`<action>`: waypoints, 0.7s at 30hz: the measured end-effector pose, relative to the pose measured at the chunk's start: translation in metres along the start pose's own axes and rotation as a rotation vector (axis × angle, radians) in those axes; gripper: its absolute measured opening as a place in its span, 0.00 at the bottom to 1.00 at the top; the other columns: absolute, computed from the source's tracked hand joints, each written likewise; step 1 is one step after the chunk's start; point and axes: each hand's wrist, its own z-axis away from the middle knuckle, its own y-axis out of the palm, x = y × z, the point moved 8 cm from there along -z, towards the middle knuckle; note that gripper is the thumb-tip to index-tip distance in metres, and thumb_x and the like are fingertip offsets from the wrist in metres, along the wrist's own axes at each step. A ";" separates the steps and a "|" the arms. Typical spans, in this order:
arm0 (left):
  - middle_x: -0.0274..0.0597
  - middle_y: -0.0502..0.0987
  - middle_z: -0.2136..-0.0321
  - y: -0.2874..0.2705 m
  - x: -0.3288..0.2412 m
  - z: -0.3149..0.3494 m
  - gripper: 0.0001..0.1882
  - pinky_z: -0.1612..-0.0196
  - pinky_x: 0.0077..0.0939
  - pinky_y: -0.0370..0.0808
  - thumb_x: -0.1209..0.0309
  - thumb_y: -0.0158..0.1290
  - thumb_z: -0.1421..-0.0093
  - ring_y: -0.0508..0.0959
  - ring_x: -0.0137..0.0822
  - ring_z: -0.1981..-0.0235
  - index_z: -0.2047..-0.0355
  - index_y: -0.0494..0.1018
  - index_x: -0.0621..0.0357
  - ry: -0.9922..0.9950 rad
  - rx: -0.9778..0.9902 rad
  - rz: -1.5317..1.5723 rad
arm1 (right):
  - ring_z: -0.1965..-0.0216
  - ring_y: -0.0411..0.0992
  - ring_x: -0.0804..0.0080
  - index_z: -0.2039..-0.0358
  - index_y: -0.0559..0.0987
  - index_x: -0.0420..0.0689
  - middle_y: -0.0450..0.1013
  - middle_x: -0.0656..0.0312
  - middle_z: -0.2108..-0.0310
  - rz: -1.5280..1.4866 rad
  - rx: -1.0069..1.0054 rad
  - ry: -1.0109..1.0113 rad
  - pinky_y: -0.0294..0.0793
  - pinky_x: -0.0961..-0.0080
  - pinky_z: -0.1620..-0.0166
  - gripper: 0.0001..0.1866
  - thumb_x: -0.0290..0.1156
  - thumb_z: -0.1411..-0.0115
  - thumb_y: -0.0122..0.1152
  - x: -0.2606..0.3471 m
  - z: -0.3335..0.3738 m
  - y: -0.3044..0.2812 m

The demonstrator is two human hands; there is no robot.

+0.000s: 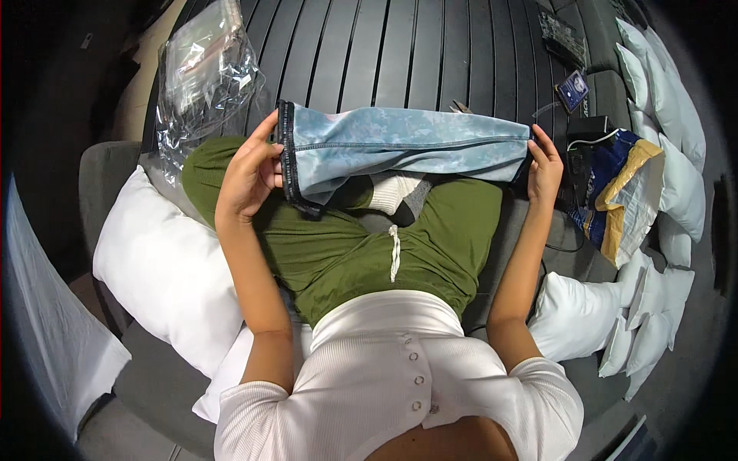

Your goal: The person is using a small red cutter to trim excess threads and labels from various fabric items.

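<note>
Cloth (415, 142) drawn out lengthwise between both hands

Position: the blue patterned piece lies crosswise in front of the person, above the green trousers (330, 265), its far edge against the view of the slatted table (430, 50). Wide end left, narrow end right, seam running lengthwise. Contact with the trousers: cannot tell.

Left hand (247, 170): thumb and fingers closed on the dark band (290, 157) at the wide end, some fingertips hidden behind it. Right hand (545, 170): thumb and forefinger closed in on the narrow end, a small gap at most; the other fingertips are hidden, so their hold cannot be told.

Step in hand, as judged: spreading the piece flat and straight. Upper edge nearly straight; lower edge slack, with folds toward the band. The next move calls for both ends kept in hand and even tension, so that the folds ease without twisting the seam.

Edges and room: clear plastic (204, 73) beyond the left hand, at the table's side. A small pointed tool (460, 107) shows just past the far edge, partly covered; worth care if the cloth is laid forward. Blue-and-yellow bag (626, 203) and white cord (596, 140) sit near the right hand, limiting outward travel. White pillow (165, 265) beside the left forearm. Best room, as judged: forward, over the slats between plastic and tool.
</note>
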 end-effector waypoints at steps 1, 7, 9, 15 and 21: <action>0.40 0.72 0.73 -0.001 0.000 0.000 0.30 0.82 0.15 0.72 0.78 0.38 0.47 0.72 0.24 0.82 0.43 0.46 0.63 0.001 -0.001 0.002 | 0.65 0.68 0.81 0.56 0.71 0.34 0.70 0.60 0.61 -0.010 0.002 0.003 0.65 0.90 0.64 0.18 0.16 0.50 0.53 -0.001 -0.001 -0.001; 0.35 0.70 0.77 -0.003 0.002 0.005 0.31 0.84 0.15 0.69 0.77 0.38 0.48 0.68 0.21 0.84 0.42 0.45 0.60 -0.005 0.002 -0.018 | 0.63 0.68 0.80 0.56 0.70 0.34 0.70 0.59 0.59 -0.003 -0.002 0.016 0.65 0.89 0.62 0.18 0.16 0.50 0.53 0.013 0.005 0.009; 0.31 0.67 0.79 -0.007 0.005 0.006 0.31 0.85 0.13 0.64 0.77 0.37 0.49 0.64 0.20 0.86 0.42 0.47 0.59 -0.008 -0.025 -0.083 | 0.66 0.69 0.81 0.54 0.69 0.34 0.70 0.61 0.60 -0.013 0.021 -0.010 0.67 0.92 0.66 0.19 0.16 0.49 0.51 0.020 0.007 0.011; 0.28 0.65 0.83 0.003 0.010 0.018 0.26 0.78 0.13 0.64 0.72 0.40 0.45 0.63 0.20 0.84 0.44 0.55 0.52 -0.044 0.008 -0.371 | 0.59 0.67 0.76 0.51 0.65 0.32 0.67 0.56 0.56 -0.268 0.368 0.039 0.67 0.83 0.58 0.26 0.12 0.54 0.50 0.062 0.038 0.069; 0.49 0.73 0.61 0.067 -0.021 0.032 0.14 0.55 0.28 0.66 0.65 0.44 0.43 0.73 0.43 0.59 0.58 0.72 0.54 0.447 -0.026 -1.165 | 0.51 0.64 0.69 0.54 0.68 0.31 0.65 0.54 0.52 -0.131 0.817 0.071 0.59 0.75 0.48 0.28 0.18 0.61 0.58 0.076 0.097 0.131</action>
